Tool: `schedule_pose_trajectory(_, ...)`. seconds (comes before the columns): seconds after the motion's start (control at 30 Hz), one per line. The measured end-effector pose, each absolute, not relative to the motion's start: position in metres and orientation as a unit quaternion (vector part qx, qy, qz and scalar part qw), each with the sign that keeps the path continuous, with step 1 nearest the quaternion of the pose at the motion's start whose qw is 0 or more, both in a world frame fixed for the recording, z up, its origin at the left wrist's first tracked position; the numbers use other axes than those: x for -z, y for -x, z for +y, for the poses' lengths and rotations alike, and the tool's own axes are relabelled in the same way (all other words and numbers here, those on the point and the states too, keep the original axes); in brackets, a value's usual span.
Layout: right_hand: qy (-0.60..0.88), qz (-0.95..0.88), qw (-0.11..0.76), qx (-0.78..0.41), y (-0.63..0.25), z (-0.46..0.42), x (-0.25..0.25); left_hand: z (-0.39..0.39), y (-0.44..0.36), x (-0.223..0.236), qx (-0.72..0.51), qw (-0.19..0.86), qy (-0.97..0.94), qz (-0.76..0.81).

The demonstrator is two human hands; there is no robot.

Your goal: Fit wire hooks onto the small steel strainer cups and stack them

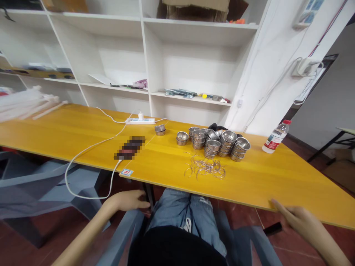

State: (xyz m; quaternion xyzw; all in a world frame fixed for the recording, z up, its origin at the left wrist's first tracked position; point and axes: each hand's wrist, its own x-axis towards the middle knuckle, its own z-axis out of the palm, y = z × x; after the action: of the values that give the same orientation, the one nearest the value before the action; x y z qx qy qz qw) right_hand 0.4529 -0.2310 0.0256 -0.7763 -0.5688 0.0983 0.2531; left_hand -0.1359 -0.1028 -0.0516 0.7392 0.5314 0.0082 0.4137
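I sit at a yellow table (271, 177). My left hand (128, 201) rests on the grey chair arm (124, 232) below the table edge, its fingers curled over it. My right hand (299, 218) reaches toward the table's front edge on the right, fingers stretched out and holding nothing. On the table stand stacks of small perforated metal cups (219, 142), with one single cup (160, 129) further left. A tangle of thin wire hooks (205, 168) lies in front of the stacks.
A phone (129, 147) lies on the table with a white cable (83, 155) hanging over the edge. A white power strip (140, 120), a water bottle (276, 137), white plastic strips (24, 103) at far left. White shelving (149, 55) stands behind.
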Motion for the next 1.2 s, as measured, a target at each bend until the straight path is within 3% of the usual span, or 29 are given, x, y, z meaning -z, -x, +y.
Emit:
schedule_pose_trajectory(0.03,0.766,-0.591,0.218,-0.130,-0.434,-0.221,-0.044,-0.116,0.127,0.028,-0.001,0.437,-0.756,0.487)
schedule_pose_trajectory(0.13,0.670,-0.681,0.292,-0.048,-0.364,-0.169,-0.097,-0.133,0.077,-0.043,-0.023,0.417,-0.812,0.408)
schedule_pose_trajectory(0.23,0.540,-0.746,0.377,0.100,-0.295,-0.095,-0.123,-0.105,0.010,-0.086,-0.180,0.198,-0.837,0.476)
schedule_pose_trajectory(0.33,0.429,-0.781,0.419,0.175,-0.248,-0.028,-0.116,-0.043,-0.040,-0.090,-0.334,0.017,-0.769,0.545)
schedule_pose_trajectory(0.43,0.383,-0.796,0.420,0.207,-0.225,0.008,-0.088,0.021,-0.054,-0.070,-0.375,-0.057,-0.729,0.570)
schedule_pose_trajectory(0.57,0.361,-0.843,0.352,0.186,-0.216,0.005,-0.049,0.070,-0.037,-0.038,-0.363,-0.056,-0.732,0.574)
schedule_pose_trajectory(0.67,0.397,-0.851,0.311,0.147,-0.214,-0.003,-0.038,0.088,-0.024,-0.022,-0.396,0.000,-0.721,0.568)
schedule_pose_trajectory(0.87,0.517,-0.824,0.222,0.059,-0.206,0.000,-0.045,0.110,-0.018,-0.005,-0.495,0.107,-0.735,0.450)
schedule_pose_trajectory(1.2,0.598,-0.798,0.068,-0.022,-0.170,0.029,-0.064,0.104,-0.022,-0.013,-0.607,0.135,-0.618,0.481)
